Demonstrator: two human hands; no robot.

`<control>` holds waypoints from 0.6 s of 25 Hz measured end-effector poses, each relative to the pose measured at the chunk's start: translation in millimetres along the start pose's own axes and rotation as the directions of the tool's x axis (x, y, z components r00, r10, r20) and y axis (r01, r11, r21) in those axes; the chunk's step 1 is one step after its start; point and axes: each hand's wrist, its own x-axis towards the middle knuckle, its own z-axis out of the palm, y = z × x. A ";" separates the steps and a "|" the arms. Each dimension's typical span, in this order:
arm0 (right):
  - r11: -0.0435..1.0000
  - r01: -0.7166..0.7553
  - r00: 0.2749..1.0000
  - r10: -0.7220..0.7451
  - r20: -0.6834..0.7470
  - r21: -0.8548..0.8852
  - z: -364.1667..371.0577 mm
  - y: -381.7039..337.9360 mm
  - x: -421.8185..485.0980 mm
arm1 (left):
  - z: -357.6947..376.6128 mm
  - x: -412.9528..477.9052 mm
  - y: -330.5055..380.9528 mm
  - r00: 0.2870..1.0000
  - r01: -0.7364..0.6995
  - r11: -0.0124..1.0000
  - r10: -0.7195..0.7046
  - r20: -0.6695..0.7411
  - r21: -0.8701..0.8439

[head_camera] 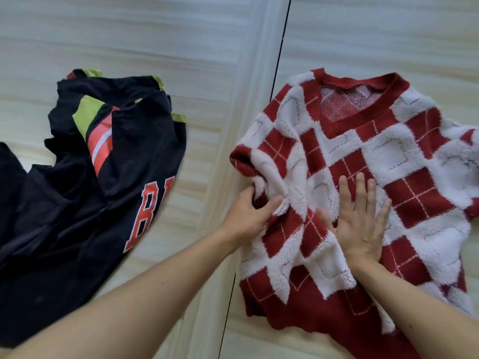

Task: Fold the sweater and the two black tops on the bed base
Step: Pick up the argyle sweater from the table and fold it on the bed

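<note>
At bottom of frame, two bare forearms come in from the near edge. Left hand [247,215] grips a bunched fold at the sweater's [420,195] edge on the picture's left. Its thumb lies on top and its fingers are curled into the knit. Right hand [359,226] lies just beside it, palm down on the sweater front. Its fingers are straight and spread, pressing flat and holding nothing.

Sweater is red with fluffy white diamonds and thin pale check lines. It lies front up on the right panel of the bed base [134,35], red hem [305,310] nearest the person. It is mostly spread out and rumpled around the left hand. A red-cuffed sleeve end [242,159] pokes out just beyond that hand. The other side runs off the right edge of frame. V-neck collar [344,120], red rib, points away from the person at the far end.

Black tops [64,229] sit in a crumpled, unfolded heap on the left panel, well apart from the sweater. The upper one shows red-orange lettering with a readable "B", a red-orange and white stripe, and lime-green patches. More black cloth is at the left edge; cannot tell where one top ends and the other starts.

Bed base is pale wood-grain. A light band and a dark seam [283,42] run away from the person between the heap and the sweater.
</note>
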 end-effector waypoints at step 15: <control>1.000 0.006 0.999 -0.004 -0.043 0.026 -10.2 -4.2 -1.7 | -233.2 40.9 145.8 0.508 -0.141 -0.267 0.807 0.301 0.953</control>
